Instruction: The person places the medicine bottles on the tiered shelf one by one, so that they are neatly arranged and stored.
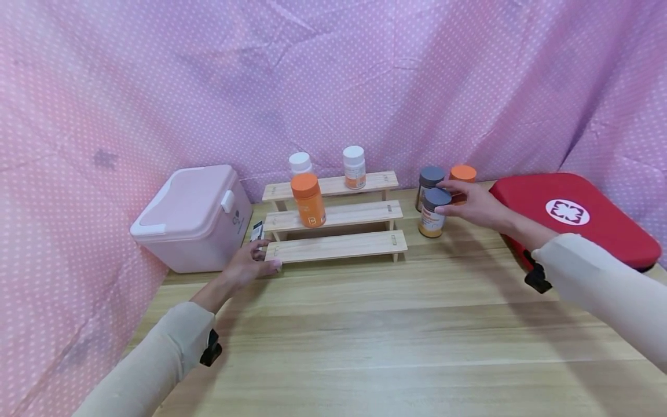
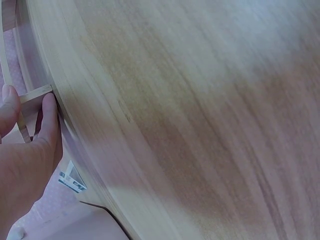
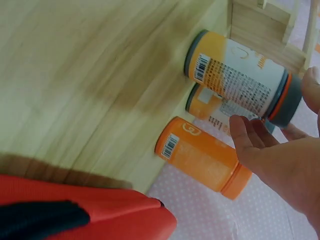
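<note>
At the left end of a three-step wooden rack (image 1: 333, 247), my left hand (image 1: 249, 266) holds the lowest step's end. In the left wrist view, the thumb and fingers (image 2: 49, 117) close around that wooden end. Over at the right, my right hand (image 1: 482, 205) has its thumb and fingers spread about the grey lid of a white-and-yellow supplement bottle (image 1: 431, 223). Whether they touch the lid is unclear. Close behind stand a second grey-lidded bottle (image 1: 430, 175) and an orange bottle (image 3: 200, 155), partly covered by the hand in the head view.
The rack's middle step carries an orange bottle (image 1: 311, 208); white bottles (image 1: 355, 171) stand on the top step. A pale pink lidded box (image 1: 190, 214) sits left of the rack, a red first-aid case (image 1: 578, 217) at the far right. Pink dotted cloth (image 1: 333, 75) hangs behind the table (image 1: 354, 336).
</note>
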`<state>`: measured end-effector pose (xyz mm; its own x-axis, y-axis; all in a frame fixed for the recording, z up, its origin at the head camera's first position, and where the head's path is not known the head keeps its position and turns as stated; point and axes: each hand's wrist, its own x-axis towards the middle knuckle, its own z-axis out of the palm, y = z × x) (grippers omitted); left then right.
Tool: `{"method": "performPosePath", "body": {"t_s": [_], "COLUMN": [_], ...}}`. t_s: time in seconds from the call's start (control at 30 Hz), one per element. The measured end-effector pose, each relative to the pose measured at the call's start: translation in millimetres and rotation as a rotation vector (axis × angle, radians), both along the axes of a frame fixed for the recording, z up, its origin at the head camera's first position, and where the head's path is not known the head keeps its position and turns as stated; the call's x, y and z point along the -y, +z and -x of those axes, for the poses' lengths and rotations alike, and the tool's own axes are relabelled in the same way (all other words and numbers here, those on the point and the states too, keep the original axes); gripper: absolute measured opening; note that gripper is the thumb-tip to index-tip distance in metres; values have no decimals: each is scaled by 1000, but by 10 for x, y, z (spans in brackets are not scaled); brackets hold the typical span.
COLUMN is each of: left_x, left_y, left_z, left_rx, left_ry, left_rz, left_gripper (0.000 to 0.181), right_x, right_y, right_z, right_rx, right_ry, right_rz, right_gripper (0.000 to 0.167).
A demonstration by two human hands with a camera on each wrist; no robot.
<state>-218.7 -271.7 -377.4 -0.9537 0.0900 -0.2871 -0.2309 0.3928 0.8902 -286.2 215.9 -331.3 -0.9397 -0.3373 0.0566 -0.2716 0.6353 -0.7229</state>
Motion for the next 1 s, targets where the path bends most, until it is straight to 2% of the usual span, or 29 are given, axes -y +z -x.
{"method": "performPosePath", "body": {"t_s": [0.23, 0.57, 0.77, 1.0], "left_x": [4, 7, 7, 13], "left_y": [-1, -15, -32, -27], "left_z": [-1, 4, 6, 4], "left_rx": [2, 14, -4, -23], "left_ry": [3, 17, 9, 1], "left_rz": [-20, -8, -39, -21], "left_gripper": [71, 73, 71, 69], "right_x": [30, 55, 56, 32], "right_y": [-92, -96, -104, -69], "right_z": [12, -4, 7, 23], "right_rx": [-68, -69, -78, -43], "right_ry": [8, 15, 3, -12], "right_rz": [33, 39, 34, 30], "right_gripper": [54, 49, 46, 47]}}
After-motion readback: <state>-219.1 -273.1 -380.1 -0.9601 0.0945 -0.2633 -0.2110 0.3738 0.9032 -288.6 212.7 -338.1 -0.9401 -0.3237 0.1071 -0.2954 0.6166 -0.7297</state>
